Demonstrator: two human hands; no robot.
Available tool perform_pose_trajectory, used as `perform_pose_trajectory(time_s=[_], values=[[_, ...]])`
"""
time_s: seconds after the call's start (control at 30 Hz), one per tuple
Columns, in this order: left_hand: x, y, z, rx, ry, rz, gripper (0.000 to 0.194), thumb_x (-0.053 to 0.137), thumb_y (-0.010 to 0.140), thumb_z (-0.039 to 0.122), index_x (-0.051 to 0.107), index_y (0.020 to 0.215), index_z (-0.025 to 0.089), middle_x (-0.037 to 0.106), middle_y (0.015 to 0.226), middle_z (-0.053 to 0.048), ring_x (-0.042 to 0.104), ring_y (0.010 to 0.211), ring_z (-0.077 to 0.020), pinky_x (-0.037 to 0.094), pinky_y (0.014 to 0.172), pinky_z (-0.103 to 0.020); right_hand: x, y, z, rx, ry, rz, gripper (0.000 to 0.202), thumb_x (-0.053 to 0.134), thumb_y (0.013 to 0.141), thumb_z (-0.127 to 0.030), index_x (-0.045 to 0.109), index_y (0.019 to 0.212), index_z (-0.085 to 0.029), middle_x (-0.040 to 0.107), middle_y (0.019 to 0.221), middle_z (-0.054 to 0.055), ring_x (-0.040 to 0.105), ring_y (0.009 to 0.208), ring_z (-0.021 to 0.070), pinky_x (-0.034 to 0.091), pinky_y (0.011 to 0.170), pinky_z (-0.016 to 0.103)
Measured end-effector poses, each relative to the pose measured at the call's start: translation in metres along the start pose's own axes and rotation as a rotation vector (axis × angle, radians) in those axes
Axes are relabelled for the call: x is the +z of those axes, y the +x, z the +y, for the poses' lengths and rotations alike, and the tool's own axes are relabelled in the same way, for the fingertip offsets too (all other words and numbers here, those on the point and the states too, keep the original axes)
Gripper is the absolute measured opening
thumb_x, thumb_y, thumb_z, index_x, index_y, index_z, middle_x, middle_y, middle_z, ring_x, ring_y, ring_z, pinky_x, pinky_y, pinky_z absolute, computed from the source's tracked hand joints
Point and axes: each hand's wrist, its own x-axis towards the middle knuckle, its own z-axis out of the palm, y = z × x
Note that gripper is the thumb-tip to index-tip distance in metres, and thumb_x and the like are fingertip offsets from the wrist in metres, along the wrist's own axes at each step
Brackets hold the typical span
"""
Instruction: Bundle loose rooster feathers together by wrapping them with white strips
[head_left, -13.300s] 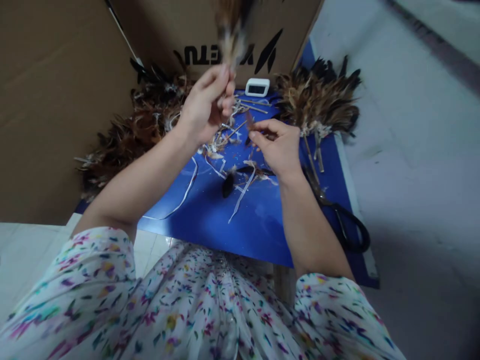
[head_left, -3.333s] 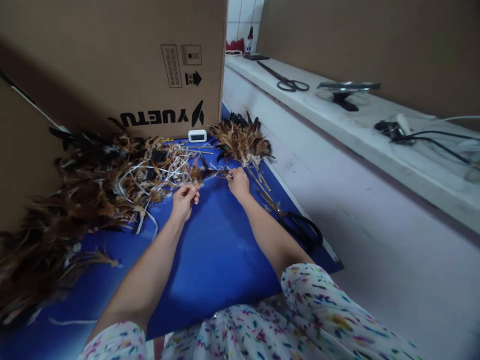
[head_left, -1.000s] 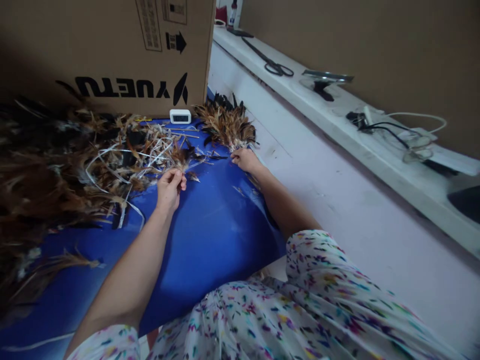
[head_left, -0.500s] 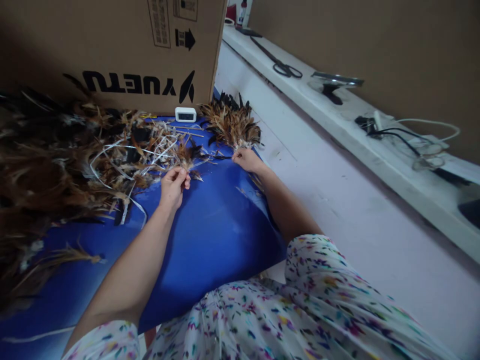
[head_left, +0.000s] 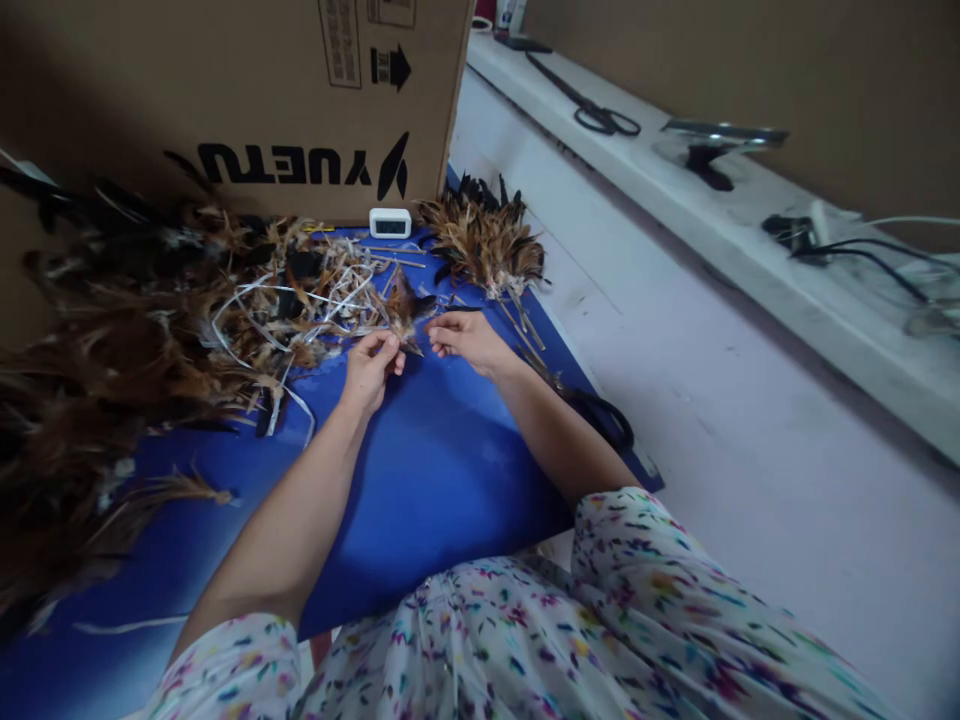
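Observation:
My left hand (head_left: pixel 373 368) is closed in a pinch on a small tuft of brown and dark feathers (head_left: pixel 405 300), which sticks up past the thumb and forefinger. Just to its right, my right hand (head_left: pixel 471 342) has its fingertips drawn together close to the tuft. Whatever those fingertips hold, if anything, is too small to make out. Behind the right hand lies a fuller bundle of brown and black feathers (head_left: pixel 484 235), with thin sticks (head_left: pixel 529 325) running from its base toward the right forearm.
Loose feathers (head_left: pixel 135 370) heap over the left of the blue tabletop (head_left: pixel 442 460), with white ribbon (head_left: pixel 225 340) among them. A cardboard box (head_left: pixel 300 100) stands behind a small white digital clock (head_left: pixel 390 223). Black handles (head_left: pixel 604 415) lie beside my right forearm. Scissors (head_left: pixel 604 118) rest on the white ledge (head_left: pixel 720 230).
My right hand has moved left, away from the base of the feather bundle and up to my left hand. My left hand keeps its pinch on the tuft. The view has shifted slightly.

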Motion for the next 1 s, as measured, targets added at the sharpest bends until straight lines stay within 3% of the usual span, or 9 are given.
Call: perform_pose_trajectory(time_s=[0.2, 0.43, 0.57, 0.77, 1.0], values=[[-0.003, 0.001, -0.005, 0.026, 0.108, -0.03, 0.04, 0.086, 0.059, 0.047, 0.062, 0.07, 0.016, 0.054, 0.061, 0.004, 0.053, 0.048, -0.0072, 0.041, 0.041, -0.019, 0.012, 0.003, 0.013, 0.019, -0.023, -0.003, 0.023, 0.074, 0.076, -0.025, 0.056, 0.066, -0.015, 0.054, 0.051, -0.005, 0.05, 0.044, 0.0042, 0.04, 0.041, 0.015], [-0.005, 0.0, -0.012, 0.123, 0.296, -0.055, 0.037, 0.08, 0.066, 0.048, 0.065, 0.068, 0.015, 0.062, 0.096, -0.004, 0.056, 0.049, -0.0053, 0.044, 0.04, -0.021, 0.015, 0.01, 0.033, -0.069, -0.105, -0.034, 0.028, 0.075, 0.074, -0.037, 0.06, 0.068, -0.014, 0.064, 0.062, 0.003, 0.056, 0.048, 0.0089, 0.044, 0.043, 0.021], [-0.007, 0.0, -0.014, 0.153, 0.402, -0.065, 0.036, 0.078, 0.07, 0.048, 0.066, 0.069, 0.015, 0.063, 0.102, -0.006, 0.054, 0.047, -0.0043, 0.044, 0.04, -0.021, 0.013, 0.01, 0.038, -0.189, -0.3, -0.028, 0.02, 0.068, 0.077, -0.029, 0.062, 0.065, -0.014, 0.064, 0.061, 0.003, 0.057, 0.048, 0.0101, 0.046, 0.047, 0.023], [-0.014, 0.002, -0.019, 0.253, 0.537, -0.021, 0.034, 0.074, 0.075, 0.049, 0.069, 0.072, 0.016, 0.064, 0.098, -0.006, 0.05, 0.044, -0.004, 0.042, 0.038, -0.022, 0.014, -0.003, 0.024, -0.395, -0.593, 0.006, 0.016, 0.059, 0.078, -0.015, 0.061, 0.062, -0.014, 0.06, 0.056, 0.0, 0.056, 0.054, 0.0093, 0.041, 0.054, 0.021], [-0.013, -0.001, -0.014, 0.37, 0.723, 0.015, 0.029, 0.067, 0.082, 0.044, 0.068, 0.073, 0.017, 0.065, 0.087, -0.003, 0.051, 0.049, -0.0062, 0.043, 0.045, -0.022, 0.016, -0.007, 0.021, -0.341, -0.665, 0.024, 0.018, 0.058, 0.082, -0.017, 0.065, 0.065, -0.013, 0.065, 0.063, 0.002, 0.058, 0.058, 0.0102, 0.04, 0.057, 0.022]])
